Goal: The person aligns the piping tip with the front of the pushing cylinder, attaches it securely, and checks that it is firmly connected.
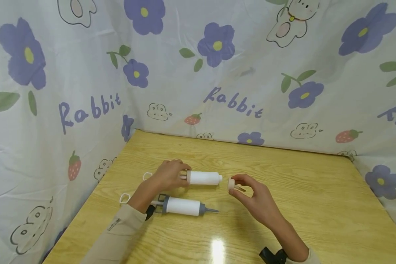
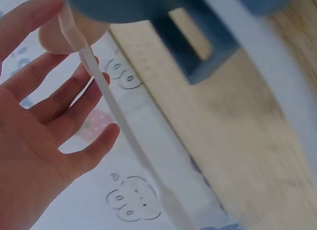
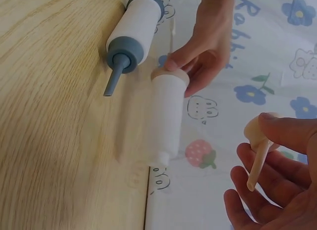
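Observation:
My left hand [image 1: 169, 174] grips the beige collar of a large syringe with a white barrel [image 1: 204, 178]. Its bare white tip faces right, and a thin pale plunger rod [image 2: 121, 118] runs back past the palm in the left wrist view. Just off that tip, my right hand [image 1: 259, 201] pinches a beige nozzle cap [image 3: 254, 132] between thumb and fingertips; its narrow spout points away from the barrel. A small gap separates cap and tip. Nearer me lies a second syringe [image 1: 183, 206], white with a grey-blue collar and its grey-blue nozzle [image 3: 116, 74] attached.
Both syringes lie toward the left of the wood-grain table [image 1: 316, 190]. A white plunger ring [image 1: 124, 198] of the second syringe sticks out beyond my left forearm. Patterned cloth [image 1: 184, 73] hangs behind the table and along its sides.

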Tool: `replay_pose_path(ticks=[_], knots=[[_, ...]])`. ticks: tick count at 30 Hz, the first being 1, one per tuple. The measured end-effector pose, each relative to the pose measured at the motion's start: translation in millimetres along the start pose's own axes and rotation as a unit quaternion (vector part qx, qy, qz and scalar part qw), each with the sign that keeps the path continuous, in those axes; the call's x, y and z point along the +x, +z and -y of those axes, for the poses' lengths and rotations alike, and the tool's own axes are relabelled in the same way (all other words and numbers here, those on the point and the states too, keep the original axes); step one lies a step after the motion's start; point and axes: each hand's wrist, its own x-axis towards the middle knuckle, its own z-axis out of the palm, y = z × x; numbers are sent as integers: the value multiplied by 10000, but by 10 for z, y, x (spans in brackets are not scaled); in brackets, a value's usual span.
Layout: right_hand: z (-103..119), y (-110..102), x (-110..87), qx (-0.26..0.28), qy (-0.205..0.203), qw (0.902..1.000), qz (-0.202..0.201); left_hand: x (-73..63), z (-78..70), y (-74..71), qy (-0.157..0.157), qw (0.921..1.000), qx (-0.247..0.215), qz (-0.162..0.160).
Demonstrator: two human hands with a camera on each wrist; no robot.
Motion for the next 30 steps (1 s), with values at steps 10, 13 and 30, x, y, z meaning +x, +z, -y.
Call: replay_pose_path(ticks=[10, 13, 30], knots=[[23, -90, -120, 59, 202, 9997, -113, -238, -145, -79, 412, 9963, -272, -700], [22, -111, -147, 2, 161, 9997, -172, -325, -191, -94, 535, 9932, -394, -959], [84, -200, -287, -439, -105, 9979, -471, -713, -394, -184, 1085, 9728, -539, -1975]])
